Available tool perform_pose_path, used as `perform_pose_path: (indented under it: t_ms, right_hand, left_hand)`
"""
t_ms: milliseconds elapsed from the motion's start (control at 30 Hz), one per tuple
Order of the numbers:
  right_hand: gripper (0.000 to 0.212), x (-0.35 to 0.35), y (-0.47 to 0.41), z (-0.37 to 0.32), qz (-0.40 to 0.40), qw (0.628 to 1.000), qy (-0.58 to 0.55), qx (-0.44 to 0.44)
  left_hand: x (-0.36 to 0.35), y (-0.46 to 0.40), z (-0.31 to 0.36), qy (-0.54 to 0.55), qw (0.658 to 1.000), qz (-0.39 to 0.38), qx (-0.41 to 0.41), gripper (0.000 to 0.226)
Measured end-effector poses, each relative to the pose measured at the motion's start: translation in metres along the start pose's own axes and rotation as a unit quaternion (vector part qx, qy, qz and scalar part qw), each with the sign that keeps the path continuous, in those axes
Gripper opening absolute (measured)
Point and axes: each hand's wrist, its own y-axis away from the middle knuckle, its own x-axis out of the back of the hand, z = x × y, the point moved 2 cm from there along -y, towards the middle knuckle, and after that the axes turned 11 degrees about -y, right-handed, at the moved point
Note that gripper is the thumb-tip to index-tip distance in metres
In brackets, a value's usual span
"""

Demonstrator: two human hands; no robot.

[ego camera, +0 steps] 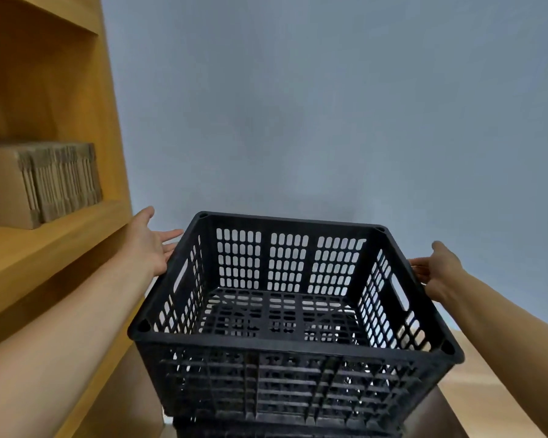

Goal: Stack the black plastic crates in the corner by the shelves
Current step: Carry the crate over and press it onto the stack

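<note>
2 black crates seen: top crate [293,314], slotted walls w/ handle cut-outs, is set on a lower crate [285,431], by the shelves [54,248]. Left hand [147,245] & right hand [437,270] are held open beside its rim, nothing gripped. 2 cardboard bundles [41,181] on shelf.

Shelf unit [76,254] crowds crate [291,349] left; right open.

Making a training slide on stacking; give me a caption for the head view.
Both open hands, left hand and right hand, flank the top black crate beside wooden shelves.
</note>
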Motion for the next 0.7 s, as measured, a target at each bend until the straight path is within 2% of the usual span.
perform_pose_path:
  t_ms: [567,700]
  right_hand:
    - [0.065,-0.013,-0.052,0.010,-0.025,0.998,0.055,-0.001]
    - [0.062,-0.006,-0.048,0.012,-0.048,0.997,0.058,0.011]
  left_hand:
    - [-0.013,-0.042,-0.008,-0.033,0.999,0.027,0.017,0.076]
    - [-0.017,-0.039,-0.011,-0.088,0.995,0.036,-0.003,0.071]
